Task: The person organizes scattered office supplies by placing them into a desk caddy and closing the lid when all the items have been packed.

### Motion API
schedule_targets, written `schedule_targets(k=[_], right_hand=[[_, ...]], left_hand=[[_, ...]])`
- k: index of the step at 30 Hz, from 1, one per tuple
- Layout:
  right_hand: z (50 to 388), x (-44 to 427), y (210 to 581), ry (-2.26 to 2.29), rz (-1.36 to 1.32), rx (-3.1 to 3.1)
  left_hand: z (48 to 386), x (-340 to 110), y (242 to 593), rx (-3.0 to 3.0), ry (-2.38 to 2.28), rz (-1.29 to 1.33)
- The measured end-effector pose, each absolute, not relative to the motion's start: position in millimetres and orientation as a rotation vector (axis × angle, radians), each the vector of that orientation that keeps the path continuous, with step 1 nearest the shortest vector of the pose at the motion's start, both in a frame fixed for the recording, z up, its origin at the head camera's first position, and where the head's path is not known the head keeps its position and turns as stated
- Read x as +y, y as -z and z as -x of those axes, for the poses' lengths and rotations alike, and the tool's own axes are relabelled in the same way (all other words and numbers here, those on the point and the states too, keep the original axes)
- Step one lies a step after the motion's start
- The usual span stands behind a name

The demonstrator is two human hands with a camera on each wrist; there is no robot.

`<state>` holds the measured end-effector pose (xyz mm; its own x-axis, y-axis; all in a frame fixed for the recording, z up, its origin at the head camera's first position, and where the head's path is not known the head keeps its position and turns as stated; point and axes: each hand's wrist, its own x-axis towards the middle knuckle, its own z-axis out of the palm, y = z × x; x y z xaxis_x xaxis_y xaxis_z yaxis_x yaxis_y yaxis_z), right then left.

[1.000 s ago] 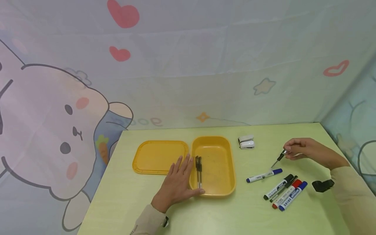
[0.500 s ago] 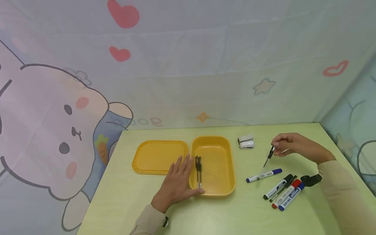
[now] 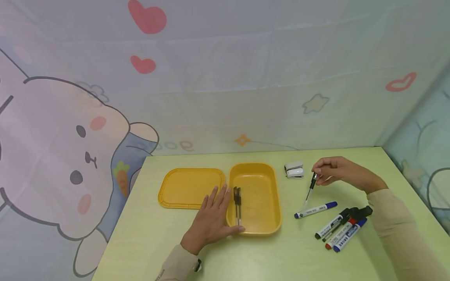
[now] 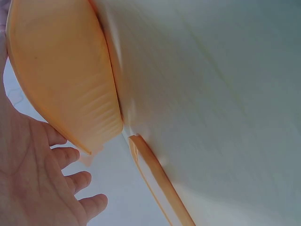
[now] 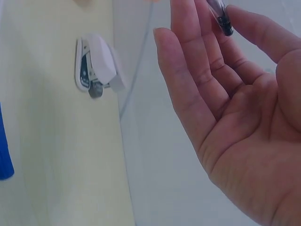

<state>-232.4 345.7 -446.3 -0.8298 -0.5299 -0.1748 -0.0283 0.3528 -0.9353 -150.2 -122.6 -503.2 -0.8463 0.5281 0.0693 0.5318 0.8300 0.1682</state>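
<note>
Between thumb and fingers, my right hand (image 3: 335, 171) pinches a black-capped gel pen (image 3: 312, 183), tilted with its clear end pointing down over a blue-capped marker (image 3: 315, 210). The right wrist view shows the top end of that pen (image 5: 222, 19) in the pinch. My left hand (image 3: 212, 218) lies with fingers spread on the left rim of a yellow box (image 3: 261, 203), its thumb over the near left corner. Two black-capped pens (image 3: 238, 203) lie side by side along the left side within the box. The left wrist view shows the box's outer wall (image 4: 70, 70) beside straight fingers.
A yellow lid (image 3: 191, 188) lies left of the box. A white stapler (image 3: 294, 170) stands at the back right, also near the right hand. Several markers and a pen, among them a blue marker (image 3: 349, 235), lie at right, partly under the right wrist's camera. A printed cloth (image 3: 225, 78) hangs behind.
My right hand has moved left with the pen, from right of the blue-capped marker to above its left part. The left hand and the box have not moved.
</note>
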Motion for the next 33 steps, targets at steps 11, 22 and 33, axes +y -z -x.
schedule_targets(k=[11, 22, 33], right_hand=[[236, 324, 445, 1.468, 0.558, 2.128], [236, 304, 439, 1.452, 0.562, 2.133], [238, 280, 431, 1.456, 0.584, 2.114]], left_hand=[[149, -122, 502, -2.988, 0.286, 0.867], [150, -122, 503, -2.978, 0.289, 0.867], [149, -122, 500, -2.995, 0.298, 0.866]])
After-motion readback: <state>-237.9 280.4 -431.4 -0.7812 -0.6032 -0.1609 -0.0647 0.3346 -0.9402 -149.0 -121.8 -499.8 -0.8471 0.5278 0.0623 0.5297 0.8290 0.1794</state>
